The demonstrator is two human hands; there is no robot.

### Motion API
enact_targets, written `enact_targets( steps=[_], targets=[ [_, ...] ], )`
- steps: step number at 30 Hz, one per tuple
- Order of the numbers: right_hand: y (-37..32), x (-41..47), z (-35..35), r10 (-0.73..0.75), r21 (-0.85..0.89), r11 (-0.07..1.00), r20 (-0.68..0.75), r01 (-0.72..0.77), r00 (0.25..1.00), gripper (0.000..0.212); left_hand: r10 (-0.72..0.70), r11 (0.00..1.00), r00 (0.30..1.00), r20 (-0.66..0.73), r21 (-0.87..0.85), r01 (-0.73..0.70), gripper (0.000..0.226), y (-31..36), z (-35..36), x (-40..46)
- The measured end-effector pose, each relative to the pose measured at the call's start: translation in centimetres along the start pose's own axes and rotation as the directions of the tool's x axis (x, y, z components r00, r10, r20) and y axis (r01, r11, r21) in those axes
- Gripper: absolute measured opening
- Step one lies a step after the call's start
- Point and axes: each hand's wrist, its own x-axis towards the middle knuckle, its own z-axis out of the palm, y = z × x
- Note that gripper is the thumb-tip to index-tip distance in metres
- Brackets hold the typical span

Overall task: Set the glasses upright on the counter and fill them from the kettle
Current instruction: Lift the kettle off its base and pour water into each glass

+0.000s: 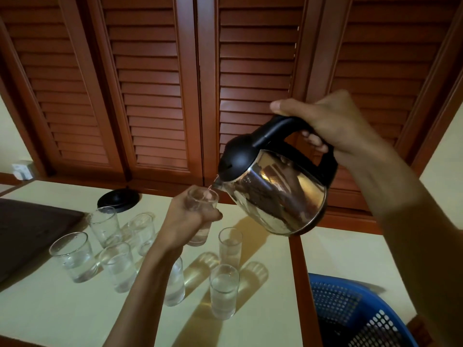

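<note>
My right hand [333,123] grips the black handle of a shiny steel kettle [275,196], tilted with its spout down to the left. A thin stream of water falls from the spout into a clear glass [204,204] that my left hand [185,221] holds raised above the cream counter [62,316]. Several more clear glasses stand upright on the counter below, such as one at the left [74,257], one at the back [104,226] and one at the front [223,291]. Most hold water. My left forearm hides part of one glass [176,284].
The kettle's black base [117,200] sits at the back of the counter. A dark tray [27,234] lies at the left. A blue perforated plastic basket [355,314] stands at the lower right. Brown louvred shutters [155,83] rise behind the counter.
</note>
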Motion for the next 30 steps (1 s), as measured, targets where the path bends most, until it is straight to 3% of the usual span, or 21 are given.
enact_targets(
  steps=[7, 14, 17, 19, 21, 25, 30],
  targets=[
    [3.8, -2.1, -1.0, 0.174, 0.388, 0.911, -0.044, -0.144, 0.984, 0.037, 0.055, 0.989, 0.996, 0.067, -0.141, -0.045, 0.037, 2.6, -1.1, 1.1],
    [7.0, -5.3, -1.1, 0.204, 0.662, 0.733, 0.004, -0.155, 0.979, 0.023, 0.081, 0.986, 0.974, 0.213, -0.158, -0.047, 0.036, 3.8, -2.3, 1.5],
    [8.3, -7.4, -0.7, 0.226, 0.727, 0.669, 0.001, -0.155, 0.974, 0.026, 0.072, 0.996, 0.98, 0.184, -0.065, -0.061, 0.045, 3.5, -2.6, 1.8],
    [9.3, -9.1, -0.2, 0.203, 0.721, 0.681, -0.022, -0.125, 0.979, 0.036, 0.067, 0.997, 0.984, 0.163, 0.026, -0.072, 0.058, 3.0, -3.0, 2.1],
    [9.9, -10.5, 0.3, 0.234, 0.707, 0.696, -0.061, -0.123, 0.97, 0.043, 0.064, 0.992, 0.985, 0.158, 0.096, -0.08, 0.055, 2.1, -3.4, 2.6],
    [10.4, -11.7, 0.7, 0.306, 0.728, 0.671, -0.1, -0.141, 0.947, 0.034, 0.032, 0.952, 0.993, 0.117, 0.299, -0.066, 0.039, -1.0, -3.9, 4.3],
    [10.5, -12.3, 0.8, 0.303, 0.724, 0.678, -0.116, -0.129, 0.946, 0.031, -0.051, 0.875, 0.995, 0.086, 0.484, 0.003, 0.057, -4.4, -3.6, 5.5]
  ],
)
